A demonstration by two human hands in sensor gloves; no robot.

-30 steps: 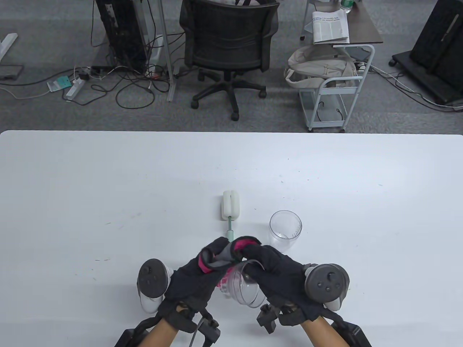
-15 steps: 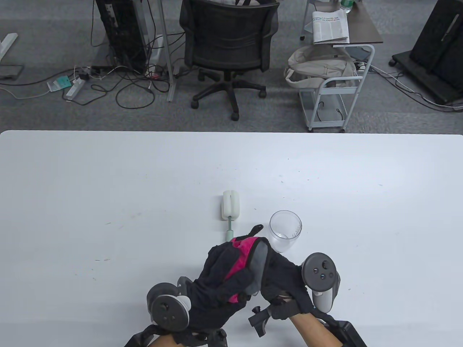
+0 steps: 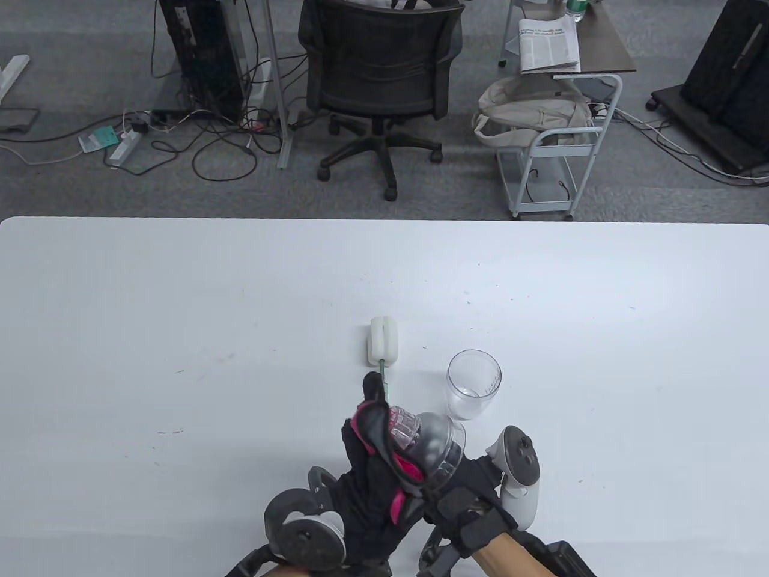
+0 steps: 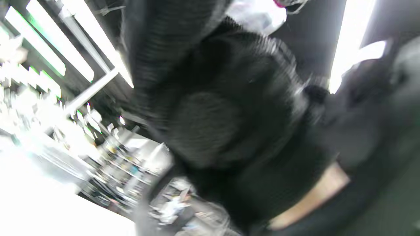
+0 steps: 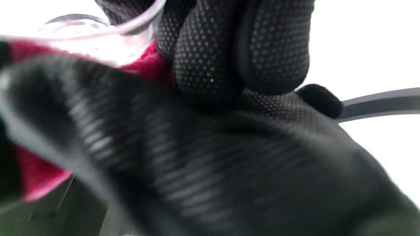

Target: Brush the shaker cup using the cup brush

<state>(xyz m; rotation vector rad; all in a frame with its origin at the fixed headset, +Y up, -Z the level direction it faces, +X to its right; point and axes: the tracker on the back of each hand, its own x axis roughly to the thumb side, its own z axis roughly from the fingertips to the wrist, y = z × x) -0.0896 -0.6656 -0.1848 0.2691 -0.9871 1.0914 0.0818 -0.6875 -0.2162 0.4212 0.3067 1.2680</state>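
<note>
Both hands, the left hand [image 3: 372, 481] and right hand [image 3: 474, 481], grip the shaker lid [image 3: 429, 442] near the desk's [image 3: 180, 312] near edge, fingers closed around it, so brushing hasn't begun: next, free one hand for the cup brush [image 3: 382, 348] beside the shaker cup [image 3: 473, 384].

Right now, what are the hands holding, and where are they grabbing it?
Both hands hold the shaker cup's lid part: left hand around its pink top, right hand under its rim.
</note>
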